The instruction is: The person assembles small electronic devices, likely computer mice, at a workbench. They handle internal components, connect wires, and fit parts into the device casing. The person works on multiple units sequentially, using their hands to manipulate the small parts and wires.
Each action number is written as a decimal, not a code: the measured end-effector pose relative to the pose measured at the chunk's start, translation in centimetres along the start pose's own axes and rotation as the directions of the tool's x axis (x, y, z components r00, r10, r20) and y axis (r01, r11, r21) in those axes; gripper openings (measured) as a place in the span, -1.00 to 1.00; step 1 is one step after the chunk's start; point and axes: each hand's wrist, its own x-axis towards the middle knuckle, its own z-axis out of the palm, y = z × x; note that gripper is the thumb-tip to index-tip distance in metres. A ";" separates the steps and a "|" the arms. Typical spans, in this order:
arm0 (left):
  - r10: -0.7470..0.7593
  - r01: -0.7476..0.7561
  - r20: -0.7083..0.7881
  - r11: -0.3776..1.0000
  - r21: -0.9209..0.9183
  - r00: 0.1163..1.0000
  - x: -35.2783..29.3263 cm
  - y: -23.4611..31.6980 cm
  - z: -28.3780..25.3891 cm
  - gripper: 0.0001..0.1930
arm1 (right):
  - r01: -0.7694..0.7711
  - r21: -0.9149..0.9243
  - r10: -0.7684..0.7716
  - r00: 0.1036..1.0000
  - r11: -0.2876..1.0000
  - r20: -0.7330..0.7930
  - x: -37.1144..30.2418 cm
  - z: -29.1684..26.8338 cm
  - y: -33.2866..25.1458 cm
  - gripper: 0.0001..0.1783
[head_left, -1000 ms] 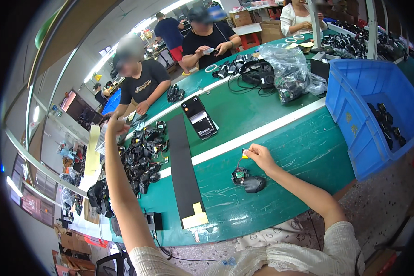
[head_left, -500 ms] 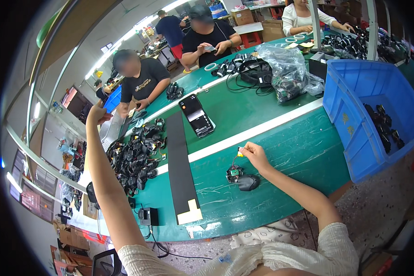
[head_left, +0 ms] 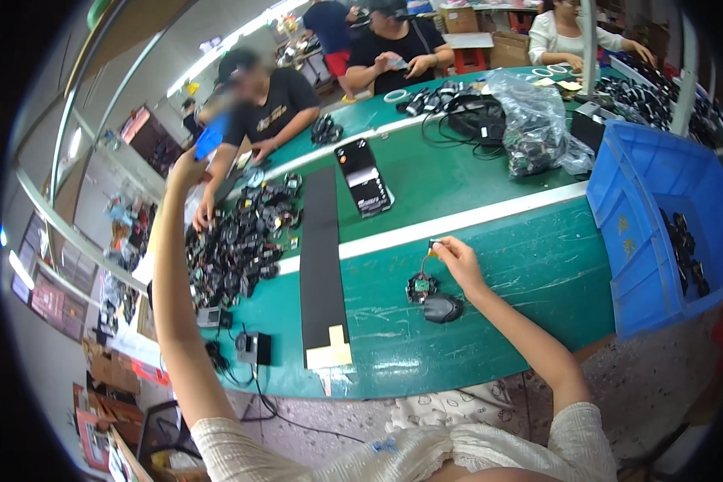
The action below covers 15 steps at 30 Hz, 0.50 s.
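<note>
My right hand [head_left: 458,261] is closed in a pinch on a small yellow-and-dark piece [head_left: 433,248] at the end of thin red wires. The wires run down to an opened black round part with a green circuit board [head_left: 422,286], lying on the green table. Touching or right beside that part is a smooth black mouse-shaped shell [head_left: 442,308]. My left hand [head_left: 186,170] is raised at the far left, beyond the heap of black parts [head_left: 237,241]. Its fingers are partly hidden and blurred, so I cannot make out whether it holds anything.
A long black mat [head_left: 321,257] and a phone [head_left: 363,178] lie mid-table. At right stands a blue bin [head_left: 643,233] with black parts inside. A clear bag of parts [head_left: 530,132] sits farther back. A co-worker's hand [head_left: 205,213] reaches to the heap; others work beyond.
The whole view has shifted, so the table things sit slightly right and higher. The co-worker at left has leaned in and reached to the heap. My right hand keeps its pinch.
</note>
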 end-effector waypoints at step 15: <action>0.151 -0.142 -0.035 0.788 -0.599 0.988 -29.9 16.0 25.5 -0.73 | 0.063 -0.181 -0.024 0.978 0.982 0.208 -0.4 -1.2 -0.7 -0.76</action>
